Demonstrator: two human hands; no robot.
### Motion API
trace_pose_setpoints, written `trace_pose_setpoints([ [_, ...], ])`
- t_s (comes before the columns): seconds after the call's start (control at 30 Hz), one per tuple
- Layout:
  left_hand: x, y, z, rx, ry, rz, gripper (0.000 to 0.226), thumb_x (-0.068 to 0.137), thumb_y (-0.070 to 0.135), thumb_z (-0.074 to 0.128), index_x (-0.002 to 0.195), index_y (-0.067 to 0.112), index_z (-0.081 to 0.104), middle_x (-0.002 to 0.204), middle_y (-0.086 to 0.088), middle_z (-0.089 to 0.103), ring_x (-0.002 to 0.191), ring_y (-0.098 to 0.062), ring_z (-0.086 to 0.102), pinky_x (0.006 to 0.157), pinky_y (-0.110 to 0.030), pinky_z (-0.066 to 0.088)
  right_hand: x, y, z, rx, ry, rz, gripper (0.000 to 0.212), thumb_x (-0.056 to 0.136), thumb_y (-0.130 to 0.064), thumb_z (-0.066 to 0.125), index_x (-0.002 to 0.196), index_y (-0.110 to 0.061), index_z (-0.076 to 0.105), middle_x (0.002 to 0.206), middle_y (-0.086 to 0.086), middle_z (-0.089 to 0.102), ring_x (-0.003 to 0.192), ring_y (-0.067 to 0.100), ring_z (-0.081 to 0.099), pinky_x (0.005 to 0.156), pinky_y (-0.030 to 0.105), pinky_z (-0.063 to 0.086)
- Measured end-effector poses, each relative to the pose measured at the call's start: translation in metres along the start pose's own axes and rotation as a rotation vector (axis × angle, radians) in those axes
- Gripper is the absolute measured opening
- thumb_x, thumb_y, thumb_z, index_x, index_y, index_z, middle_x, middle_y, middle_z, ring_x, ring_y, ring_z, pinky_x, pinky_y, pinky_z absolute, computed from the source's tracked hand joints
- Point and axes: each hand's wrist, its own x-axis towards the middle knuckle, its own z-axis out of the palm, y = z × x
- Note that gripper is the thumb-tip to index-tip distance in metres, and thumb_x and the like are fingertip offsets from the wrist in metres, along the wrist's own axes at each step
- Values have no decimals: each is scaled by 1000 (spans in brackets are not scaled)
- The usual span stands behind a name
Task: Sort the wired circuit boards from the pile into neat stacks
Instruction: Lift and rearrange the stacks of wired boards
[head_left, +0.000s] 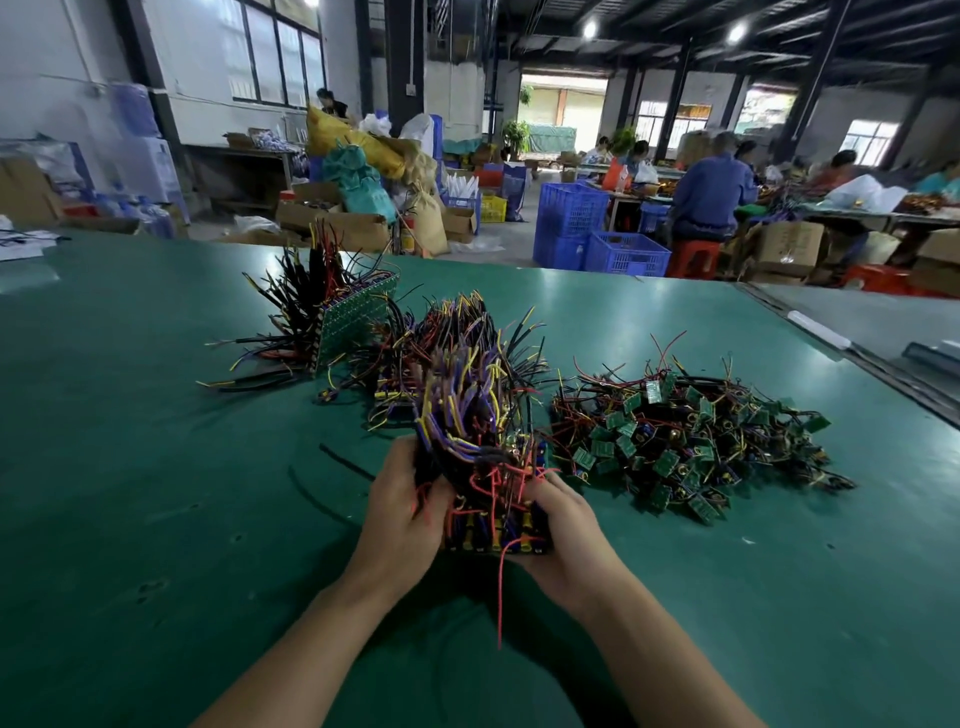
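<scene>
Currently, both the left hand (400, 514) and right hand (569, 530) grip a stacked block of blue wired circuit boards (493, 535), fingers curled round its sides, above the green counter (156, 467). Probably light, wires snag-prone: hold the rigid board edges.

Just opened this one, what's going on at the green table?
A person is sorting wired circuit boards. The left hand and right hand grip a bundle of boards from either side, its wires sticking up, over the green table. A loose pile of unsorted boards lies to the right. Sorted stacks stand behind the bundle, farther back and to the left.
</scene>
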Motion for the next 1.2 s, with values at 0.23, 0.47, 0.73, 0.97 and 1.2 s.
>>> trace_pose_setpoints([
  [0.23, -5, 10, -4, 38, 25, 77, 42, 73, -4, 45, 110, 14, 53, 112, 2, 56, 109, -13, 54, 89, -25, 44, 7, -4, -9, 26, 178, -58, 34, 100, 0, 36, 127, -9, 55, 94, 9, 76, 78, 21, 74, 55, 34, 56],
  [0.47, -12, 15, -8, 37, -249, -272, 30, 75, 7, 40, 57, 12, 64, 53, -10, 62, 40, -18, 52, 42, -23, 35, 6, -18, -16, 152, 277, -84, 30, 102, -3, 40, 119, -8, 64, 107, 13, 73, 96, 28, 72, 70, 46, 61],
  [0.73, 4, 11, -13, -919, -303, -828, 60, 70, -10, 50, 125, 14, 43, 109, -16, 68, 97, -36, 67, 86, -63, 51, -3, -21, -8, 108, 160, 10, 26, 101, -5, 41, 113, 1, 64, 101, 20, 73, 90, 34, 72, 61, 39, 60],
  [0.97, 4, 3, -16, -954, -273, -855, 52, 65, -4, 62, 115, 8, 55, 103, -17, 70, 96, -37, 68, 77, -60, 53, -3, -16, -1, 68, 133, 60, 24, 99, -10, 48, 112, -2, 66, 105, 20, 73, 89, 33, 73, 64, 40, 61],
  [1.2, 10, -1, -12, -812, -149, -1026, 42, 92, 49, 51, 101, 15, 73, 103, -15, 73, 89, -32, 72, 66, -49, 58, -7, -18, 1, 13, 132, 69, 25, 102, -3, 42, 107, 0, 66, 85, 14, 75, 68, 23, 73, 51, 29, 57],
])
